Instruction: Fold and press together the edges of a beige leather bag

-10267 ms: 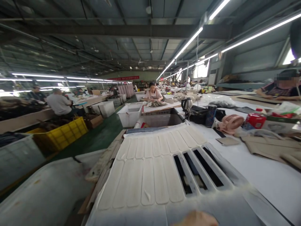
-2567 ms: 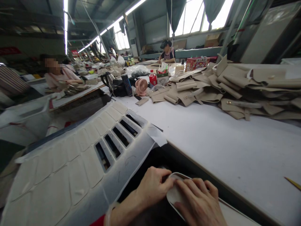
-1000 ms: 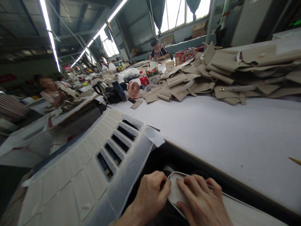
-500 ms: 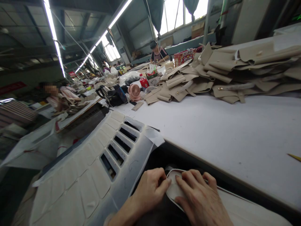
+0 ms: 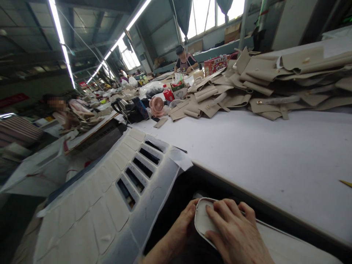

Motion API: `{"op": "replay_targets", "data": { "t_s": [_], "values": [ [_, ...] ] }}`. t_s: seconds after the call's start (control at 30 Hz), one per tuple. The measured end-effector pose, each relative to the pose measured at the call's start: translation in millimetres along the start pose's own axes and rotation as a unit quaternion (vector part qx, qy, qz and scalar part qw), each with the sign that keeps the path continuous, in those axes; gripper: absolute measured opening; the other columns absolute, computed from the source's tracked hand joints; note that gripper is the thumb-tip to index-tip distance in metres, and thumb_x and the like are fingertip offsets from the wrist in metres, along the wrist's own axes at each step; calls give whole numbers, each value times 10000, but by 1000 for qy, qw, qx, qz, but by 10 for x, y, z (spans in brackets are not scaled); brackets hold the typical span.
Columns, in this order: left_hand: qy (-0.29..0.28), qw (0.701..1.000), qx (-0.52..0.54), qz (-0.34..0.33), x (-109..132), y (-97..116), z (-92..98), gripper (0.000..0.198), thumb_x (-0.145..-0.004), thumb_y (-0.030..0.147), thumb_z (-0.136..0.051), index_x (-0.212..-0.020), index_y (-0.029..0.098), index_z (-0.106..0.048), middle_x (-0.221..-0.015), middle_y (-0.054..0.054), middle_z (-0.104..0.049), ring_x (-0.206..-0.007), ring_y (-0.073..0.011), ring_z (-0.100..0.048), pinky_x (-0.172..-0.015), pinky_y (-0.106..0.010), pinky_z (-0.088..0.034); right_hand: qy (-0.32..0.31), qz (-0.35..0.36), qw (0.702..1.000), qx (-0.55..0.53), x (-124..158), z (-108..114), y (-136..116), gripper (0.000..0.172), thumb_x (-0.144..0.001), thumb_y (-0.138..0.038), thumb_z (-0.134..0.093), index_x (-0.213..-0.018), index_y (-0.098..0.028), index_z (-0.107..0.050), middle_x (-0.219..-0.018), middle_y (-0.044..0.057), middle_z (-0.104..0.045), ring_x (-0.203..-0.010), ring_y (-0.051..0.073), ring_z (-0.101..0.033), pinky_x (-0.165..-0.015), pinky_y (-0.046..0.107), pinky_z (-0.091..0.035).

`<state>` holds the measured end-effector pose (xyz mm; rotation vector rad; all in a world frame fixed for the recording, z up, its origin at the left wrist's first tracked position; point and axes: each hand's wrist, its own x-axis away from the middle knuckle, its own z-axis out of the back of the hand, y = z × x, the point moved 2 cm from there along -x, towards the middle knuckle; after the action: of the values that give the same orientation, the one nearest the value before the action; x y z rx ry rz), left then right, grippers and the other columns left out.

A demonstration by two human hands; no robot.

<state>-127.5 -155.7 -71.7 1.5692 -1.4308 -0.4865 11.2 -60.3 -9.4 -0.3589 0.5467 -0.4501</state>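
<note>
A long pale beige, leather-like panel with a rounded end and a thin raised rim lies low in front of me, beside the table edge. My right hand is closed over it near the rounded end, thumb on the near side and bent fingers at the far rim. At the tip of that end, my left hand grips the rim from the left, its fingertips partly hidden behind the panel. Left of my hands, several flat pale pieces lie in rows on a whitish slotted plastic crate.
A white-topped table stretches ahead, with a heap of beige cut pieces at its back. A pink fan, a red bottle and a black bag stand beyond the crate. Two people work farther off.
My left hand has shifted from pinching above the rim to lower and behind the rounded end. My right hand and the panel stay almost in place.
</note>
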Motion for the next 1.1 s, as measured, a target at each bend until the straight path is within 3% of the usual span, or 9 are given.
{"op": "replay_targets", "data": {
  "t_s": [0.13, 0.33, 0.47, 0.73, 1.1],
  "values": [
    [2, 1000, 20, 3, 22, -7, -14, 402, -986, 427, -454, -1265, 155, -553, -1277, -106, -602, -1178, -240, -532, -1045, -376, -353, 23, 9, 1000, -7, -12, -12, 3, 445, -671, -350, -822, -1065, -310, -618, -984, -44, -665, -943, 234, -585, -869, 447, -280],
    [0, 998, 41, 38, 23, -1, 22, 405, -958, 463, -511, -1213, 153, -568, -1197, -100, -615, -1074, -212, -566, -938, -330, -412, 36, -2, 999, -7, 4, -44, 17, 541, -598, -407, -877, -1067, -334, -618, -973, -70, -673, -936, 226, -598, -885, 439, -280],
    [-25, 995, -5, 93, -8, 142, 104, 396, -886, 455, -649, -1151, 167, -585, -1008, -41, -611, -851, -131, -565, -763, -240, -419, 45, 2, 999, -9, 7, -35, 16, 555, -575, -401, -890, -1056, -329, -623, -971, -73, -680, -922, 223, -605, -870, 426, -280],
    [-64, 976, -80, 193, -99, 435, 192, 382, -833, 434, -719, -1096, 181, -606, -933, -14, -581, -751, -107, -562, -626, -204, -467, 41, 10, 999, 1, 12, -62, 30, 572, -569, -436, -890, -1065, -316, -633, -987, -56, -687, -919, 233, -606, -863, 425, -284],
    [-142, 939, -218, 225, -235, 683, 227, 451, -777, 470, -753, -1125, 217, -617, -1056, -27, -615, -967, -179, -593, -676, -238, -540, 65, 23, 997, 26, -28, -67, 14, 642, -476, -421, -925, -1045, -307, -650, -949, -58, -695, -906, 228, -615, -846, 412, -294]
  ]
}}
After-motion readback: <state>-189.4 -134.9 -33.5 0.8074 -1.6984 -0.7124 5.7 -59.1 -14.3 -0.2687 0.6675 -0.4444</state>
